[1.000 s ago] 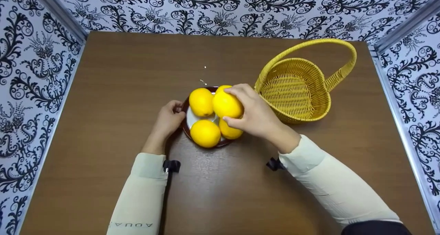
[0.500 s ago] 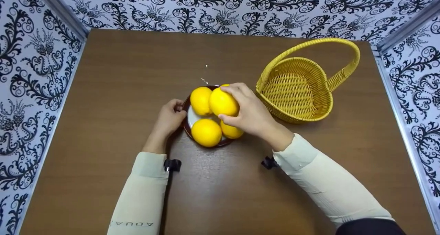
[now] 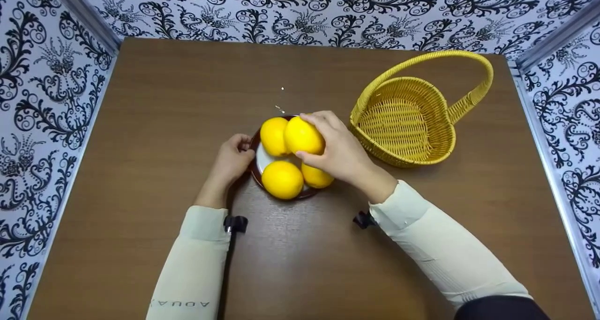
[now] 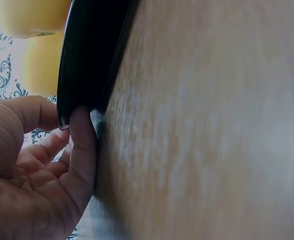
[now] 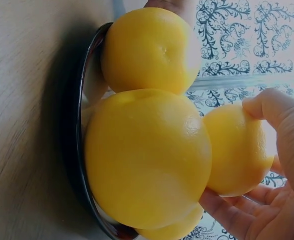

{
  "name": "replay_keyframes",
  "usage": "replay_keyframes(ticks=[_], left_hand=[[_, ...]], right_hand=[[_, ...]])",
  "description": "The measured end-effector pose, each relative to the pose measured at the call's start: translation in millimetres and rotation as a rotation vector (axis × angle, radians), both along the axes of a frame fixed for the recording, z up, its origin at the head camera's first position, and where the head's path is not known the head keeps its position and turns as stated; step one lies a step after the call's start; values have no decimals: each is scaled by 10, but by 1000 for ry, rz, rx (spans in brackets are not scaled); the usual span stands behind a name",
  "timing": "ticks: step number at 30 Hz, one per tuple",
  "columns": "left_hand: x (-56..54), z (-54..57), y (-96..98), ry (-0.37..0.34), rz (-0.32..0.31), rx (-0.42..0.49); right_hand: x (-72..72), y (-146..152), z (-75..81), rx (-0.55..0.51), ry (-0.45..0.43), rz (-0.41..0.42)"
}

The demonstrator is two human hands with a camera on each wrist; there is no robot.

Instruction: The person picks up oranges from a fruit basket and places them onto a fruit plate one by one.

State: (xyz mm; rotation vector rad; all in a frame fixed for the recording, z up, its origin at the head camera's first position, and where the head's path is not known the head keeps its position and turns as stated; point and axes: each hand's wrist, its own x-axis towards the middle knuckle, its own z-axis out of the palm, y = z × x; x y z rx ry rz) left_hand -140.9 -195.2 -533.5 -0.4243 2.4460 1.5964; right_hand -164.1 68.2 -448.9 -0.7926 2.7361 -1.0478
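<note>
In the head view, my right hand (image 3: 341, 146) grips a round yellow citrus fruit (image 3: 303, 136) between thumb and fingers, over the right part of a dark-rimmed plate (image 3: 255, 170) with a whitish inside. Several like fruits lie on this plate, such as a yellow citrus fruit (image 3: 282, 179) at its front left and another (image 3: 318, 175) at front right. The right wrist view shows the held fruit (image 5: 238, 150) raised above the resting ones (image 5: 147, 157). My left hand (image 3: 233, 158) pinches the plate's left rim; the left wrist view has thumb and fingers (image 4: 82, 145) on either side of it.
Right of the plate stands a yellow woven basket (image 3: 403, 160) with a tall arched handle, nothing inside it. Small pale specks (image 3: 280, 109) lie on the brown table (image 3: 187, 85) behind the plate. Patterned panels (image 3: 300, 11) enclose the back and sides.
My right hand has moved slightly left with the held fruit, which now overlaps the back-left fruit and hides the one behind it. The left hand keeps its place on the rim.
</note>
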Motion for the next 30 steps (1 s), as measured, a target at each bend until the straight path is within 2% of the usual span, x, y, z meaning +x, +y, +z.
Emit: replay_keyframes(ticks=[18, 30], left_hand=[[-4, 23, -3, -13, -8, -6], [0, 17, 9, 18, 1, -8]], right_hand=[[-2, -31, -32, 24, -10, -3], [30, 12, -19, 44, 0, 4]])
